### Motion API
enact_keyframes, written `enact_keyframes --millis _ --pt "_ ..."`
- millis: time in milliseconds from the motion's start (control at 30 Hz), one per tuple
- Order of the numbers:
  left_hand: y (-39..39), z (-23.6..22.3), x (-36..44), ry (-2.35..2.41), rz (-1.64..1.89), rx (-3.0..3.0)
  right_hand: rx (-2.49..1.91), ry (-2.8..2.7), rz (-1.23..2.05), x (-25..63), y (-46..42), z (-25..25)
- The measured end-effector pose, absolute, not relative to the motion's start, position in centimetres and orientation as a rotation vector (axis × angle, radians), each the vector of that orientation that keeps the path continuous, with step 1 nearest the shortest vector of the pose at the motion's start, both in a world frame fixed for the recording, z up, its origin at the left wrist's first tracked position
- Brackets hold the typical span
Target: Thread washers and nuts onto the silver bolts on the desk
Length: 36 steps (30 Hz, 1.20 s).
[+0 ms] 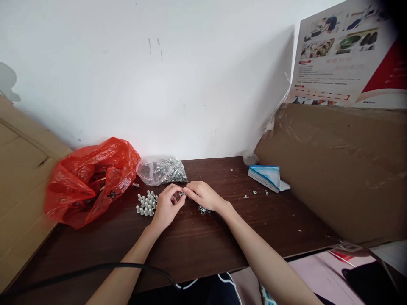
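My left hand (167,206) pinches a small metal bolt (182,194) between thumb and fingers above the table. Against the bolt's right end, my right hand (203,195) is closed in a pinch. Its fingertips hide whatever is between them. Left of my left hand, several grey-white bolts (146,204) stand grouped on the tabletop. Several shiny nuts (203,209) lie beneath my right hand, which partly covers them. Behind both hands is a clear plastic bag (152,171) full of small metal hardware.
A crumpled red plastic bag (73,186) sits at left on the dark wooden table (190,250). Cardboard (337,169) walls the right side, with a blue-white packet (265,177) before it. A black cable (104,266) crosses the front left. White scraps (255,192) lie at right.
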<state>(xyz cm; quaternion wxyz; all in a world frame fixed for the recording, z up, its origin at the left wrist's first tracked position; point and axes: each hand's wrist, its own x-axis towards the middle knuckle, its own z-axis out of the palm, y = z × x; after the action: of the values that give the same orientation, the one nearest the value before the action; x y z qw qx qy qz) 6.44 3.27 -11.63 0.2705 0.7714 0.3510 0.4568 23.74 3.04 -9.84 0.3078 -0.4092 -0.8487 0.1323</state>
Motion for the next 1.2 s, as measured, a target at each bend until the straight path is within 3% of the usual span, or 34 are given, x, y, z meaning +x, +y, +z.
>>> enact_keyframes --millis 1200 --pt "3.42 -11.83 6.27 0.981 1.157 1.991 -1.085 -2.152 0.444 23.98 2.65 -9.48"
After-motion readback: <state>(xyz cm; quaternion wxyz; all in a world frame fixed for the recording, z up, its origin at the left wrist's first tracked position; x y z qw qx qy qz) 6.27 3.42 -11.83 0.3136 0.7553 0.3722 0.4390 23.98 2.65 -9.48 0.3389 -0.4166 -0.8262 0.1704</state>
